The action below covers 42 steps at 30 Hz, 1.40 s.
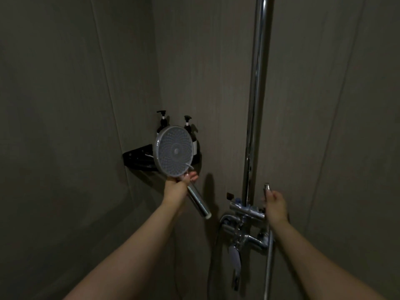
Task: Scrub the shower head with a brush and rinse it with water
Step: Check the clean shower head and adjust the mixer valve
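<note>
Head view is showing a dim shower corner with grey walls. 2 bare arms are reaching forward. Left hand [176, 187] is gripping the shower head [173, 151] at the neck, just below its round face, fingers curled round the chrome handle, which is slanting down to the right. Its nozzle face is turning toward the camera, raised in front of a black corner shelf [138, 158] carrying 2 pump bottles [162, 121]. A thin pale strip is lying across the lower face; it may be the brush, but that is too small to tell.

Right hand [275, 204] is reaching to the chrome valve [246, 211] on the wall, fingers curled round a small upright lever [266, 188] beside the vertical riser pipe [256, 105]. No water is showing from the face or the spout.

Judging from this, the rinse step is starting: one hand is presenting the face, the other is on the water control. Next move is likely calling for turning that lever gently while keeping the face angled away from the body, so spray is not hitting the person. Wet chrome could be slipping in the grip.
</note>
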{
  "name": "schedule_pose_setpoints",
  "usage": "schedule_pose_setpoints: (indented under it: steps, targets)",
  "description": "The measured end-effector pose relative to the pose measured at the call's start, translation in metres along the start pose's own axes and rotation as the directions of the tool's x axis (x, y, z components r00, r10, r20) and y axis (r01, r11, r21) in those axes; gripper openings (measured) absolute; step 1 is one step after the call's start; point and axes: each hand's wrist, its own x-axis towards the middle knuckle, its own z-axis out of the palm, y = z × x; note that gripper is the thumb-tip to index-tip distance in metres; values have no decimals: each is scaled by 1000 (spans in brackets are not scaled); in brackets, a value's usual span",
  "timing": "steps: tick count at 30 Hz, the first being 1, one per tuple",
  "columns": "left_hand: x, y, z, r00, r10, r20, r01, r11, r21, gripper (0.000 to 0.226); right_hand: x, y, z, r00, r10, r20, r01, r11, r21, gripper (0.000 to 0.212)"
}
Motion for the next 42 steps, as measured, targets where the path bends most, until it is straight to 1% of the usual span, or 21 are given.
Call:
schedule_pose_setpoints:
  steps: [2,5,6,8,10,11,13,15,16,18,20,23,25,30,35,39,40,42]
  targets:
    - [-1,6,-3,1000,-10,-29,9,1000,-26,32,-10,-22,2,994,-41,103,40,999,14,26]
    - [-6,25,-10,999,-11,-43,6,995,-104,22,-36,-56,12,957,-83,279,80,997,23,16]
    - [-7,32,-13,999,-9,-40,4,992,-128,21,-47,-68,18,931,-96,353,99,995,10,16]
    - [-10,48,-20,999,11,-40,-17,987,-163,24,-66,-85,31,856,-103,506,159,985,-69,18]
    - [-10,64,-28,997,44,-59,-54,982,-180,26,-81,-100,43,796,-93,598,228,962,-153,18]
    - [-10,73,-32,996,62,-71,-74,980,-183,23,-88,-107,48,782,-97,616,252,953,-169,14]
    - [-11,91,-40,992,88,-94,-105,974,-198,14,-101,-118,56,766,-130,630,293,942,-162,6]
    - [-13,108,-45,988,89,-124,-116,965,-234,9,-116,-126,63,757,-156,635,321,935,-154,5]
    - [-14,116,-48,987,85,-134,-117,961,-250,8,-123,-129,66,741,-175,648,342,929,-141,5]
    - [-14,128,-53,984,88,-152,-129,950,-283,16,-137,-132,73,701,-222,678,392,914,-105,16]
    - [-13,138,-59,980,93,-173,-147,930,-336,21,-149,-135,79,672,-267,691,425,903,-65,22]
    - [-17,150,-66,972,93,-218,-177,898,-403,24,-161,-139,89,656,-339,674,443,896,20,18]
    - [-19,155,-69,973,93,-209,-178,881,-437,24,-165,-141,96,653,-357,668,432,900,58,19]
    - [-23,157,-77,977,95,-193,-176,868,-464,24,-173,-145,107,694,-338,635,392,918,60,19]
    - [-27,155,-83,982,91,-163,-161,855,-493,23,-176,-145,109,683,-267,680,345,938,21,21]
    - [-23,152,-88,985,103,-137,-158,861,-484,26,-178,-149,110,653,-249,715,367,930,-11,30]
    - [-22,151,-90,987,103,-127,-153,859,-488,26,-178,-149,111,649,-243,721,356,934,-6,32]
    - [-19,149,-92,989,96,-110,-138,858,-494,26,-176,-147,112,655,-206,727,277,961,23,34]
